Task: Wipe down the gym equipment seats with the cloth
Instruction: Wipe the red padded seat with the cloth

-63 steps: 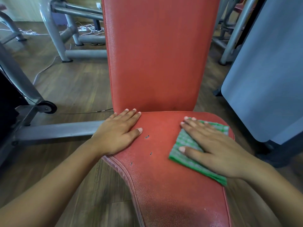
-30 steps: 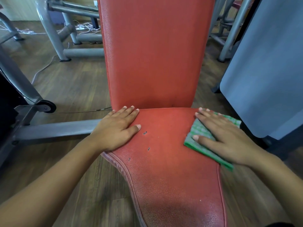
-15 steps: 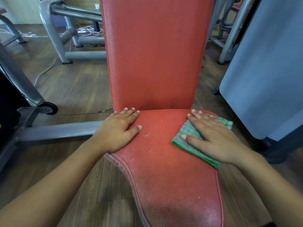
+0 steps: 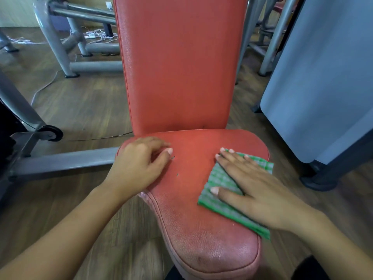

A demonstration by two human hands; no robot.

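Pressing folded green-checked cloth (image 4: 219, 179) on red seat (image 4: 193, 215), right hand (image 4: 256, 188) flat — left hand (image 4: 139, 164) curled, empty.

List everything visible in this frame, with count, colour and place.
seat pad: one, red, centre, small nicks
backrest: one, red, upright behind the seat pad
cloth: one, green checked, right side of the seat pad
frame tubes: several, grey, left, upper left and upper right
wheel: one, black, left, on the frame
cables: several, white, floor at upper left
panel: one, blue-grey, right
floor: one, brown wood, all round
left hand: one, fingers curled, on the seat pad's left rear corner
right hand: one, flat on the cloth
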